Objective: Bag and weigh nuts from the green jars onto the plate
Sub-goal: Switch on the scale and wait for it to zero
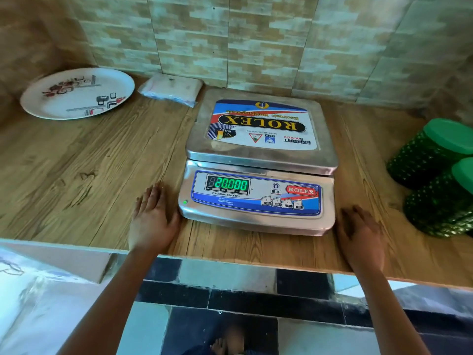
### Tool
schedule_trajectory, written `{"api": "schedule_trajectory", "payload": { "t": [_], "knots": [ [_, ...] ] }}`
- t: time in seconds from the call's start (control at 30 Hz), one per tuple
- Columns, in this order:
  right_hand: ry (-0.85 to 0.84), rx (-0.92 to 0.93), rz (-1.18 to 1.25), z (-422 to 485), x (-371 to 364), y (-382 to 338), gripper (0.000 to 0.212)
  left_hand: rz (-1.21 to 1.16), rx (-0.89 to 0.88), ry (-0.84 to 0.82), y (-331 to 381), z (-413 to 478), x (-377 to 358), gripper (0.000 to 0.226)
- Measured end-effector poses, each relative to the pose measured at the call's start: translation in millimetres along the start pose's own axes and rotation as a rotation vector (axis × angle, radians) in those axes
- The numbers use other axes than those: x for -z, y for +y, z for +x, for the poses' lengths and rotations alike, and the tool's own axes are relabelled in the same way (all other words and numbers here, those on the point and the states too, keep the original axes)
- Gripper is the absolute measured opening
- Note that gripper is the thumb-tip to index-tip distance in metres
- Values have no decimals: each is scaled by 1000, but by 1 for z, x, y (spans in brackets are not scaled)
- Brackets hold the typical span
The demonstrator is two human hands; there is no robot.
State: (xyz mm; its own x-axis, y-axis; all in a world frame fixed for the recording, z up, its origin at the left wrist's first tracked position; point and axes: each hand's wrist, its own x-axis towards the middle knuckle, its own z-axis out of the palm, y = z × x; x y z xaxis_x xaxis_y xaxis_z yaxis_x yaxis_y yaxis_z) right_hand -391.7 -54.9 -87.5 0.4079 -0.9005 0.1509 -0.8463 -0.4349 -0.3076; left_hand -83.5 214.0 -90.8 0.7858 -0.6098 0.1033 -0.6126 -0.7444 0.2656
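Wood-grain surface (76,175) against a tiled wall. Steel electronic scale (258,162) sits centre, display (227,184) facing the person, green digits read 20000, small green lamp lit at its front left. Patterned white plate (51,103) at far left rear, tilted, its far rim up against the wall corner. Two green jars (430,152) (440,203) at the right edge, well apart from the plate, green lids on, touching each other. Flat packet of clear bags (171,89) at the wall, between plate and scale. Left hand (152,219) lies palm down on the surface just beside the scale's front left corner, fingers straight, holding nothing. Right hand (361,231) likewise palm down by the front right corner, fingers straight, holding nothing; slightly blurred.
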Motion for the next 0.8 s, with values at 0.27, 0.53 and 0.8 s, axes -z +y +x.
{"api": "schedule_trajectory", "payload": {
  "t": [0.27, 0.53, 0.8],
  "knots": [
    [270, 152, 242, -2, 22, -24, 21, -124, 15, 5, -5, 5, -1, 59],
    [534, 303, 407, 8, 51, -98, 24, -293, 42, 98, -26, 32, 20, 38],
    [438, 515, 673, 9, 26, -242, 23, -404, 5, 70, -85, 109, 60, 34]
  ]
}}
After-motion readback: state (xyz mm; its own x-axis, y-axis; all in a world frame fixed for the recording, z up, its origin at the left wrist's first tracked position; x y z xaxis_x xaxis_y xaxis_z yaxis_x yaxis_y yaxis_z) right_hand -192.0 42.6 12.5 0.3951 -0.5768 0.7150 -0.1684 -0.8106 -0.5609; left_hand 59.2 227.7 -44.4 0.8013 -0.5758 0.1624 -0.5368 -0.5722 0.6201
